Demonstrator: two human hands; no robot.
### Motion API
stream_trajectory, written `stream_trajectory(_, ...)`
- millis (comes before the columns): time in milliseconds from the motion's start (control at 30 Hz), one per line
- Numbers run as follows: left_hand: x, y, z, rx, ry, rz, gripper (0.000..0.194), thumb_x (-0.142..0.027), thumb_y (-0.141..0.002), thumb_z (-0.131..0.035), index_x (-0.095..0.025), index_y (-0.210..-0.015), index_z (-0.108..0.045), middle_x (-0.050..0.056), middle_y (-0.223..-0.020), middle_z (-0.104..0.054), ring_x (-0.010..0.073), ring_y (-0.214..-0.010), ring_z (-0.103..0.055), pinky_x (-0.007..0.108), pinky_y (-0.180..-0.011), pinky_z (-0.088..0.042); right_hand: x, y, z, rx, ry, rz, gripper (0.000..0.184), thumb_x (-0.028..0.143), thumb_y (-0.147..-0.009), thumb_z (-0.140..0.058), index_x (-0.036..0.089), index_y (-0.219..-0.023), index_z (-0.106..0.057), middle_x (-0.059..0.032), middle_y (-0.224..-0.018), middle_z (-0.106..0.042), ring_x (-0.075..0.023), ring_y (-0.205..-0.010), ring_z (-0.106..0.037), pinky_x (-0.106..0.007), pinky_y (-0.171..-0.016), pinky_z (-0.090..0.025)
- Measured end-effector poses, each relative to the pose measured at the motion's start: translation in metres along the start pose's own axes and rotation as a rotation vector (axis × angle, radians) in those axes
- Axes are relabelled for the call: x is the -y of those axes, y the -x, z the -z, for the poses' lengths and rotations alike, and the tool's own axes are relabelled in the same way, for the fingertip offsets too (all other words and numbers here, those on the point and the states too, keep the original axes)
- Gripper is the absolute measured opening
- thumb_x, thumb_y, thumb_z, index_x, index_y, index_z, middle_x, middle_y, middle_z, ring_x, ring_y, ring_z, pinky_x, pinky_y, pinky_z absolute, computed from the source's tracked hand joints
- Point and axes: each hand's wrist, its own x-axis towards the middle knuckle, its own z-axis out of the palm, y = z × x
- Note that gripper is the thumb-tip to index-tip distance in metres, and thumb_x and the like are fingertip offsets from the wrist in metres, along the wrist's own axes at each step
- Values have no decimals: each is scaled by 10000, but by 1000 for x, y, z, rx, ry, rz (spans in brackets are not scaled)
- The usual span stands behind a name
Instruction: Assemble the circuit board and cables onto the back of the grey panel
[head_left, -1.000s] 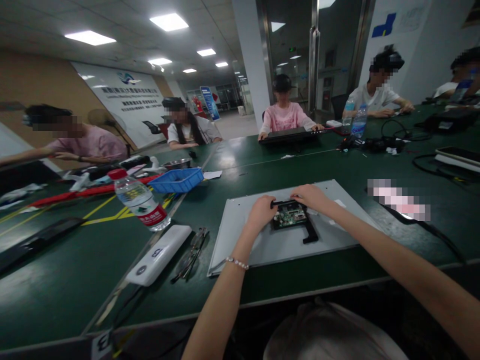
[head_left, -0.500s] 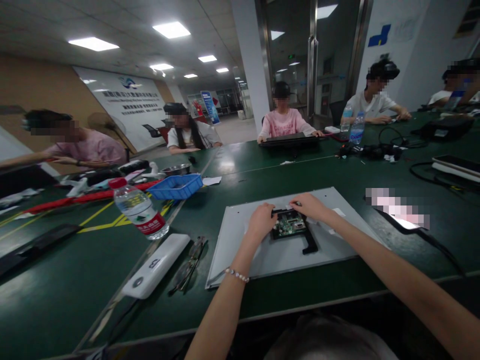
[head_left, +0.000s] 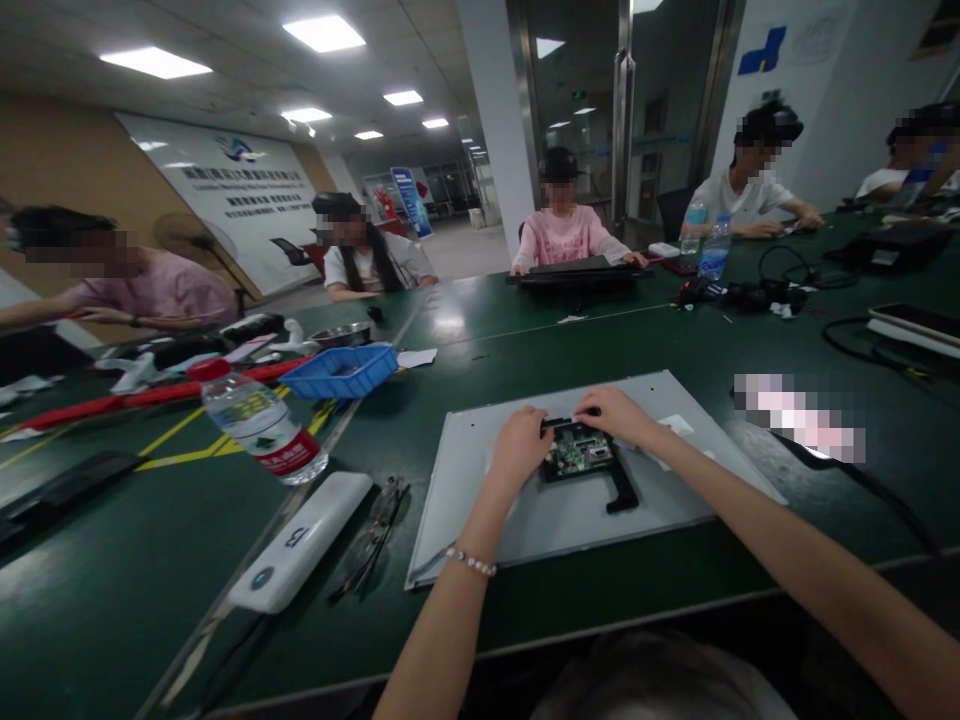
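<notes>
A green circuit board (head_left: 576, 453) sits in a black plastic frame (head_left: 622, 492), which lies on a pale grey flat panel (head_left: 457, 500). My left hand (head_left: 523, 442) is closed on the frame's upper left edge, fingers curled and tips partly hidden. At the far edge my right hand (head_left: 613, 413) is closed in a pinch on the frame; what lies under its fingertips is too small to make out. White stickers (head_left: 677, 425) are on the panel to the right of this hand.
Left of the panel lie folded glasses (head_left: 371, 540), a white power bank (head_left: 304, 545) and a water bottle (head_left: 262, 425). Behind them stands a blue tray (head_left: 341, 372). To the right is a lit phone (head_left: 821, 455) with a cable. Several people sit around the green table (head_left: 495, 350).
The view has turned slightly, and the objects on the left appear shifted further left. Both hands keep nearly the same hold on the frame.
</notes>
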Motion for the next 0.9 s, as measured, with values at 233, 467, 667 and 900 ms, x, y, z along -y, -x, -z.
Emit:
stream_trajectory(233,-3,-1,-1,-15,-7,17,262,-224,-863,-506,-146,-1081,-628,98,-1051,-635,215,-1018,-576,295,-923,-435,-2,1,0,-42,-9,23,192,238,-867,-549,184,-907,-729,-78,-980,-688,-193,-939,-610,-298,-869,-435)
stream_trajectory(467,-4,3,-2,-67,10,-21,290,-214,-871,-504,-149,-1139,-595,96,-1104,-616,217,-1037,-571,299,-927,-439,1,9,24,-63,34,-60,239,254,-871,-519,168,-962,-722,-93,-1009,-695,-207,-952,-620,-295,-871,-440)
stream_trajectory(667,-9,5,1,-108,16,-71,278,-231,-880,-504,-148,-1129,-595,96,-1138,-599,230,-1071,-550,329,-943,-433,-5,34,54,98,34,-229,252,254,-826,-542,145,-963,-723,-106,-969,-712,-225,-878,-646,-302,-790,-472)
stream_trajectory(900,-15,7,5,-123,-7,-91,255,-232,-889,-496,-163,-1112,-598,92,-1133,-589,223,-1064,-544,341,-938,-424,0,66,55,194,9,-290,291,319,-740,-646,143,-964,-703,-112,-966,-700,-230,-866,-640,-305,-755,-478)
